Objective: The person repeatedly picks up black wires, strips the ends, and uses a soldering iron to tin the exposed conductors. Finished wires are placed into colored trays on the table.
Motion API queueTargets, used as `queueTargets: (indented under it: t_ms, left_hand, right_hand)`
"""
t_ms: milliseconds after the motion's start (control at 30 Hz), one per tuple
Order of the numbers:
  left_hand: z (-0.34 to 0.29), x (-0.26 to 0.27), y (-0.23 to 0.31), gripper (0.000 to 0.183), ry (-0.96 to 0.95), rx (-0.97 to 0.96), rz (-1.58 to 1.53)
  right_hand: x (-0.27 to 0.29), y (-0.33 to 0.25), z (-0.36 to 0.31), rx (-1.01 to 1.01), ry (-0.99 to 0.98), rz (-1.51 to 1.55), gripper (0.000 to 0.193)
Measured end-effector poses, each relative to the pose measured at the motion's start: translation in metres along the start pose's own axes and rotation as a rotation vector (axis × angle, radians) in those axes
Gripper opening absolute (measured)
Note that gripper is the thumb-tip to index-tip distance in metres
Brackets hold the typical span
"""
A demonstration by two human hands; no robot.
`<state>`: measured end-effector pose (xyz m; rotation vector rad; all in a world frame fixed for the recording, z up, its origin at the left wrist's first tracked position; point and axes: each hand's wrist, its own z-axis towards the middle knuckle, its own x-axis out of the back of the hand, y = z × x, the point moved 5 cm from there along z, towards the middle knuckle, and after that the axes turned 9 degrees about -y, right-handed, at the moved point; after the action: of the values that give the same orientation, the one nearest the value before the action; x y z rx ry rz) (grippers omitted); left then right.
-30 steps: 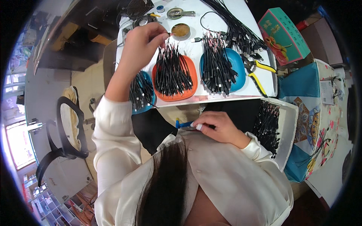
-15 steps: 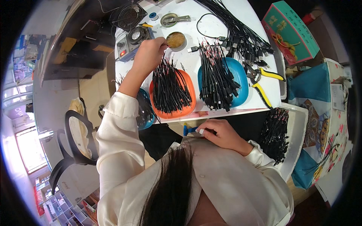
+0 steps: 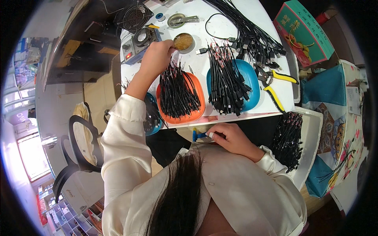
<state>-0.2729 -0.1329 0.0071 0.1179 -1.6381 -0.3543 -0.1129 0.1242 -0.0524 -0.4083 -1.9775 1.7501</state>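
My left hand (image 3: 157,56) reaches over the table with its fingers pinched at the left rim of a round tin of amber rosin (image 3: 184,41); what they hold, if anything, is hidden. Close to my chest, below the table's front edge, my right hand (image 3: 235,138) is closed around a blue T-shaped tool (image 3: 200,135) with a yellow tip. Below my left hand, an orange tray (image 3: 200,88) carries a bundle of short black cables (image 3: 177,94) with stripped ends. To its right, USB-ended cables (image 3: 225,84) lie on a blue tray (image 3: 252,88). My left forearm partly covers another blue tray (image 3: 151,128) with cables.
A control box (image 3: 138,49) with a lit red switch and a fan (image 3: 136,17) stand at the back left. Yellow-handled wire strippers (image 3: 275,88) lie at the right beside long USB cables (image 3: 252,35). A white bin (image 3: 309,137) of cables and a green box (image 3: 303,35) stand further right.
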Motion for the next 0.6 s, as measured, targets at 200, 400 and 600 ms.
queueTargets:
  t_ms: [200,400,600]
  left_hand:
    - [-0.013,0.021,-0.001,0.008,0.109,0.036,-0.186]
    - [-0.044,0.051,-0.032,0.007,0.3,0.066,-0.194]
    - [-0.046,0.058,-0.089,0.009,0.295,0.192,-0.134]
  right_hand:
    - [0.001,-0.005,-0.002,-0.008,0.038,-0.035,0.013]
    - [-0.002,-0.008,0.0,0.024,0.069,-0.132,0.013]
    - [-0.009,-0.009,0.005,0.004,0.063,-0.127,0.012]
